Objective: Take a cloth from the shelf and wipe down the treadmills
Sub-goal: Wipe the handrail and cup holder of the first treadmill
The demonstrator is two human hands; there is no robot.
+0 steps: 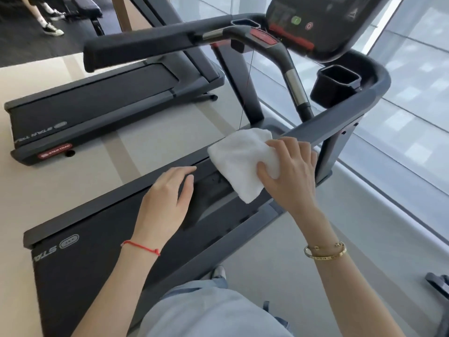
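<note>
Beside the near treadmill (102, 242), on its right, a person stands looking down at both hands. Their right hand (291, 176) grips a folded white cloth (240, 161), fingers curled over its right edge and thumb tucked under, so the cloth spreads out to the left of the hand and hangs a little below it. Cloth and hand sit just at the near end of the grey right handrail (340, 110); whether the cloth actually touches the rail or the deck cannot be told. A gold bracelet (325, 251) circles the right wrist.

The left hand (167, 195) is apart from the cloth, to its left, with fingers straight and loosely spread, holding nothing, over the dark side rail of the deck. A red string (141, 246) is tied round that wrist.

Above, the console (323, 23) shows a green and a red button, with a cup holder (337, 83) below it on the right. A second treadmill (92, 110) stands further left on the pale floor (60, 186), and another person's shoes (52, 30) show at the top left corner.
</note>
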